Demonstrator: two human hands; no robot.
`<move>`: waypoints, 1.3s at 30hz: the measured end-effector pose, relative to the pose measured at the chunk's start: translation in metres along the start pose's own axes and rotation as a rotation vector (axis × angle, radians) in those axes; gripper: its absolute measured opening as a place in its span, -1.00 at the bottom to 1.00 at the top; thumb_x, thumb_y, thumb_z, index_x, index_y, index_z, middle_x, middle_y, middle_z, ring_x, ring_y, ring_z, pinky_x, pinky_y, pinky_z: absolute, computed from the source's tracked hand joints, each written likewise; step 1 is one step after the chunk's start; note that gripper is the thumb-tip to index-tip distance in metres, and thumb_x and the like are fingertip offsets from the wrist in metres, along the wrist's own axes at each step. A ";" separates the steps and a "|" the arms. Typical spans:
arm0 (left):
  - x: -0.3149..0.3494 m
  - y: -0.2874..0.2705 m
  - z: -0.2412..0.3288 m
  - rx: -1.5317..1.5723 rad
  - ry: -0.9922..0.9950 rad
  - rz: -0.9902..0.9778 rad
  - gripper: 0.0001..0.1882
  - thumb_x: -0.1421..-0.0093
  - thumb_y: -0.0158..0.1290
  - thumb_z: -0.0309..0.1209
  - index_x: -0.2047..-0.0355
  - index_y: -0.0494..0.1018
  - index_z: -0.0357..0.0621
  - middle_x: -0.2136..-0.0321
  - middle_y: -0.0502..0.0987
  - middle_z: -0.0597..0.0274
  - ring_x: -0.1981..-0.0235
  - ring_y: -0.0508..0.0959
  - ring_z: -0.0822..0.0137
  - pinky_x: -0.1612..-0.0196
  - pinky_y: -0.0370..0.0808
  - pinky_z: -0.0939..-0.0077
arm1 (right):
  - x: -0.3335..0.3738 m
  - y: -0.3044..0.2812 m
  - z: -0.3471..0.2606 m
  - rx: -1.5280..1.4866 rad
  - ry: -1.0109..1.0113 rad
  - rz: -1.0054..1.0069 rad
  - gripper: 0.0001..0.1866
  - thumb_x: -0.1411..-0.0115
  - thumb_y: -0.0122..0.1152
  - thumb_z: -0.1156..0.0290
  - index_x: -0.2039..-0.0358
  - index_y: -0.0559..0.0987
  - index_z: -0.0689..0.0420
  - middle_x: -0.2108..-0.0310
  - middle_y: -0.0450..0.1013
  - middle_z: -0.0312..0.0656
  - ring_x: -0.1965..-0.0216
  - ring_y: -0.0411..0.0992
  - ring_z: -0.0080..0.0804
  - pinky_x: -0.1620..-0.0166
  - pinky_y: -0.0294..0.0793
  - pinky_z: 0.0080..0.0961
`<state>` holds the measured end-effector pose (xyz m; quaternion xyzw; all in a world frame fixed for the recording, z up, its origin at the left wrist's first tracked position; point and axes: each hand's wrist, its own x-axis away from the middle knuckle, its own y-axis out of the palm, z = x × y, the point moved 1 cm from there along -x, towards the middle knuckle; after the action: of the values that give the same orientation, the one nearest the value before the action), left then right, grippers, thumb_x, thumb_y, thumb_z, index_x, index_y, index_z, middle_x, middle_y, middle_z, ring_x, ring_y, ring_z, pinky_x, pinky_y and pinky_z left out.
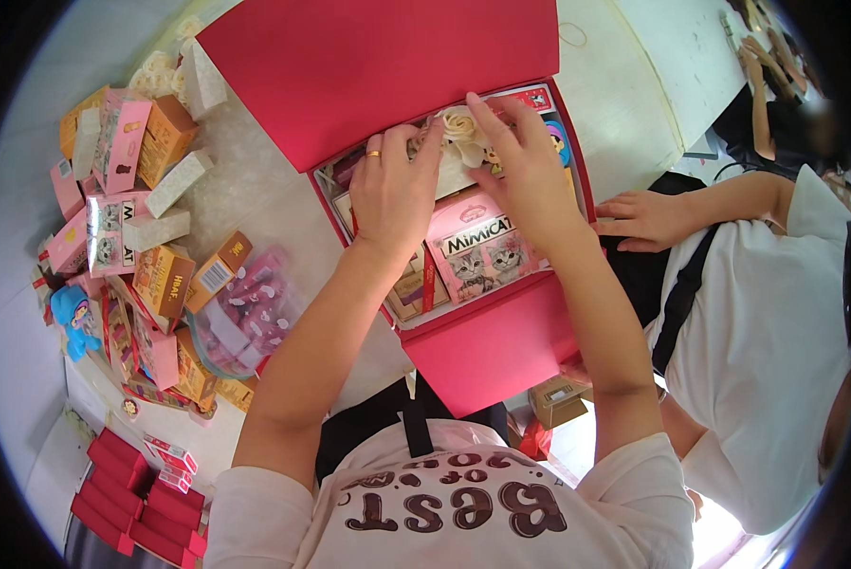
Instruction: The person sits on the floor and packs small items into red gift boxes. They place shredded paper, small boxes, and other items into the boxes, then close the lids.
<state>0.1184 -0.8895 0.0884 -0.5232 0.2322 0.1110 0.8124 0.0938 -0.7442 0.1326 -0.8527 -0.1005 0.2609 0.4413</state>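
Well, the cream-white layered rose sits between the bent left hand and right hand, inside the red rectangular box; whether either grips, I can't tell.

Had a broad white worktop across the middle, with a second pale tabletop alongside at upper right. Rose at far left into a plain, bluish-white surface — wall or panel, impossible to tell. Looked evenly lit overall, but flared in a bright patch at lower right — too washed out to read.
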 end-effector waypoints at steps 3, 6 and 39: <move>0.002 0.004 -0.003 -0.024 0.012 -0.037 -0.66 0.06 0.13 -0.39 0.19 0.49 0.00 0.38 0.38 0.28 0.31 0.45 0.30 0.41 0.44 0.45 | 0.002 -0.001 0.006 0.010 -0.012 0.004 -0.65 0.19 0.26 0.58 0.28 0.50 0.19 0.28 0.39 -0.15 0.23 0.38 -0.23 0.19 0.41 -0.45; 0.002 0.004 -0.002 -0.009 0.010 0.000 -0.70 0.03 0.12 -0.39 0.22 0.49 -0.03 0.37 0.40 0.28 0.34 0.46 0.29 0.40 0.44 0.43 | -0.003 0.009 0.016 0.125 -0.152 0.091 -0.78 0.20 0.21 0.58 0.43 0.51 0.20 0.33 0.40 -0.19 0.29 0.40 -0.27 0.27 0.42 -0.46; 0.003 -0.015 -0.005 0.058 0.058 -0.148 -0.66 -0.02 0.09 -0.41 0.15 0.47 -0.16 0.34 0.36 0.15 0.23 0.34 0.17 0.20 0.31 0.31 | 0.013 0.014 -0.005 0.546 -0.087 0.093 -0.50 0.13 0.07 0.54 0.07 0.46 0.03 0.02 0.26 -0.20 -0.03 0.14 -0.17 -0.02 0.10 -0.18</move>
<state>0.1260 -0.9008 0.0977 -0.5182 0.2193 0.0286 0.8262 0.1065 -0.7510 0.1189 -0.6939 -0.0059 0.3347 0.6375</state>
